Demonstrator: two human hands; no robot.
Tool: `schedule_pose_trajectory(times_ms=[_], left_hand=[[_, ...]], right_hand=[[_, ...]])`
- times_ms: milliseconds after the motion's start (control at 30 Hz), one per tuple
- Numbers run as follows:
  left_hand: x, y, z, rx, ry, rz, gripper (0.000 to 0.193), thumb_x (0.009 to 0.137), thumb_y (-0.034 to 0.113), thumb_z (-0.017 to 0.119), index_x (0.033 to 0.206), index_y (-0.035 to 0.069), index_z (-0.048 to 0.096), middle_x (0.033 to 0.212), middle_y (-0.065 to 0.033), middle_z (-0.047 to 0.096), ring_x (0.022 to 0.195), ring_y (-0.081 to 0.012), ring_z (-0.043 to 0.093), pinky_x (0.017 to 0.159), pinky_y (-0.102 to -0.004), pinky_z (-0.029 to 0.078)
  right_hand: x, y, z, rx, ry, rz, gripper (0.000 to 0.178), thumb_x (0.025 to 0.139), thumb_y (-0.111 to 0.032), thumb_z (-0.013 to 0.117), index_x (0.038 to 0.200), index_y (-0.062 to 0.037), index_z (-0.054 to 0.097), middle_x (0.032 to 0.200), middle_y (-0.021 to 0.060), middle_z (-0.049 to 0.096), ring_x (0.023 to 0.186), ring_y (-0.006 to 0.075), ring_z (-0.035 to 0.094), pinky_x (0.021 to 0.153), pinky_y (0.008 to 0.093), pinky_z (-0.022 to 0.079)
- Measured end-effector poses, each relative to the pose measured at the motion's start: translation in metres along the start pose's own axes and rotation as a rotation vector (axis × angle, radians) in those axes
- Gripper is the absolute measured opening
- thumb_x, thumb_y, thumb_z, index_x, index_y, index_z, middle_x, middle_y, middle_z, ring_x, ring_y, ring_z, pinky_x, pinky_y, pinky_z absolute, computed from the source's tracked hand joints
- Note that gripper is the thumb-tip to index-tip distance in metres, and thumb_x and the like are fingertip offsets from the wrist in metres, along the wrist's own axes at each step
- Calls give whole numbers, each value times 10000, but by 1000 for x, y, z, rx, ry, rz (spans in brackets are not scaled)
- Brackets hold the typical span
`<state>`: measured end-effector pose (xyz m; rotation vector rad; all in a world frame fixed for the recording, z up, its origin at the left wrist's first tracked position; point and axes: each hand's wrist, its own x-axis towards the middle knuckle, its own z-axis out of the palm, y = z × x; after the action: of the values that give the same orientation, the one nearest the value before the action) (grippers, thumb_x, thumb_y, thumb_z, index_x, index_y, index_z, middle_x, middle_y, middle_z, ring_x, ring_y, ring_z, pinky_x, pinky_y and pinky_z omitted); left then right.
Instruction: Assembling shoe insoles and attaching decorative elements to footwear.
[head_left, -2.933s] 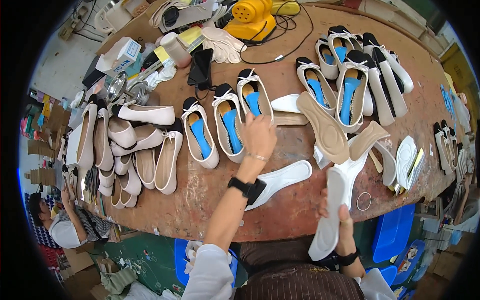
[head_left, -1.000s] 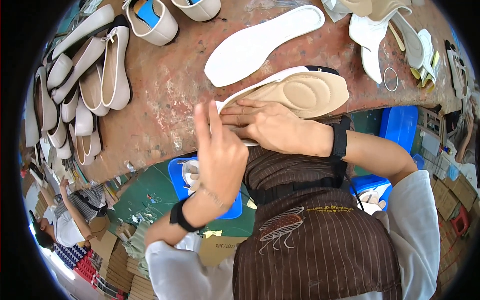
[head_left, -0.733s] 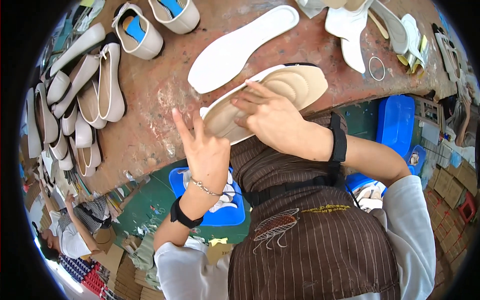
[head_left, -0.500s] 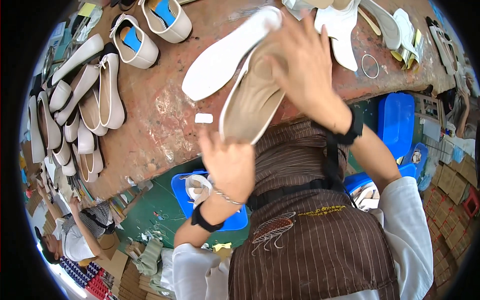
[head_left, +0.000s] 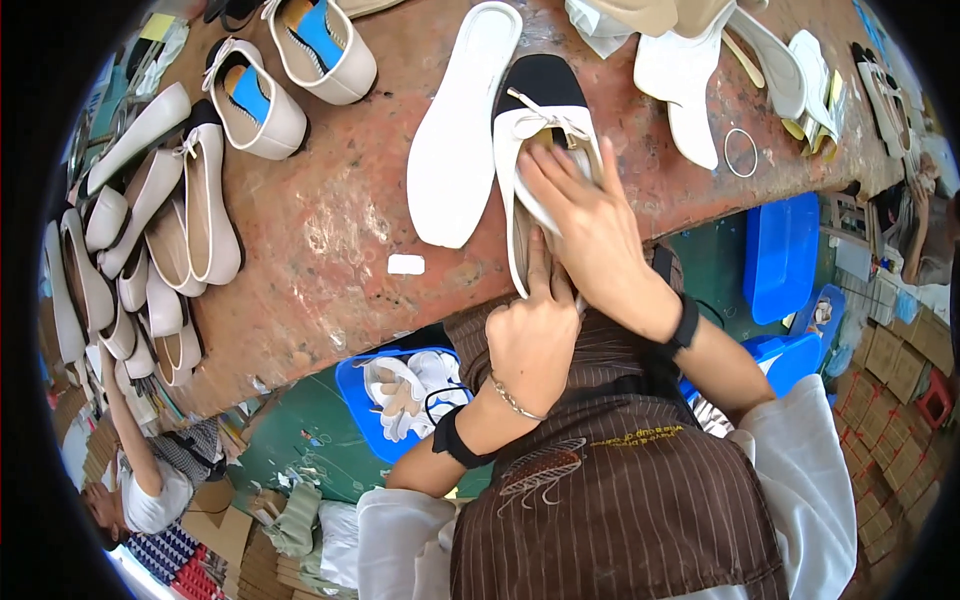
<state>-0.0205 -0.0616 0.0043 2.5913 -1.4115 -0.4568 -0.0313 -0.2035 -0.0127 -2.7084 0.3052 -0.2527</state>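
A white ballet flat (head_left: 515, 125) with a black toe cap and a small bow lies on the workbench, its toe pointing away from me. My left hand (head_left: 535, 345) is closed at the heel end, with two fingers stretched down onto the beige inside. From the right, my right hand (head_left: 595, 235) reaches into the shoe's opening, fingers extended and slightly blurred, thumb apart. A white strip shows beneath those fingers; what it belongs to is unclear. Just left of the shoe lies a flat white sole-shaped piece (head_left: 455, 150). A small white tag (head_left: 406, 264) rests nearby.
Several similar flats (head_left: 215, 200) crowd the bench's left side. Pale shoe pieces (head_left: 690, 80) and a thin ring (head_left: 740, 153) lie to the right. Blue bins (head_left: 782, 255) stand below the bench edge. Another person (head_left: 150, 485) works at far left.
The ballet flat's black toe has come into sight; my right hand has slid from the toe end toward the opening. My left hand has moved right, its fingers now inside the heel.
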Motion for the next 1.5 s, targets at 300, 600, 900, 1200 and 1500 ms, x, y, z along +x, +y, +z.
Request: schedule_pose_trajectory(times_ms=[300,600,900,1200,1500], left_hand=[[0,-6,5,-72,56,46,433,735,249,739,1075,-17,699,1348,-265,568,505,-197,662,479,-289,535],[-4,-7,12,-114,36,26,556,662,238,800,1135,-25,669,1347,-271,563,542,-224,677,494,-316,542],[-14,-22,-12,-225,134,150,362,750,198,725,1096,94,703,1317,-168,609,565,-202,654,537,-322,527],[-155,-131,-65,-106,301,-226,202,705,181,774,893,113,748,1292,-35,657,611,-213,654,553,-319,507],[-22,-147,-108,-95,783,-421,360,813,85,752,1160,15,683,1179,-150,674,1017,-315,667,886,-367,522]], right_hand=[[12,-16,-22,-181,-231,-34,641,847,-131,537,1420,115,385,1454,300,426,1364,385,437,1163,624,157],[16,-20,-22,-193,-234,-62,569,817,-91,509,1336,133,448,1291,302,523,1243,425,493,1152,644,145],[39,-4,-39,37,-106,-114,301,823,-93,604,1068,54,696,918,164,703,944,338,672,1122,542,310],[97,15,21,-245,68,315,533,804,-493,747,934,-16,550,870,164,682,769,328,701,602,436,544],[92,27,-10,658,-78,324,148,752,-69,669,723,30,563,918,162,675,807,178,617,703,303,486]])
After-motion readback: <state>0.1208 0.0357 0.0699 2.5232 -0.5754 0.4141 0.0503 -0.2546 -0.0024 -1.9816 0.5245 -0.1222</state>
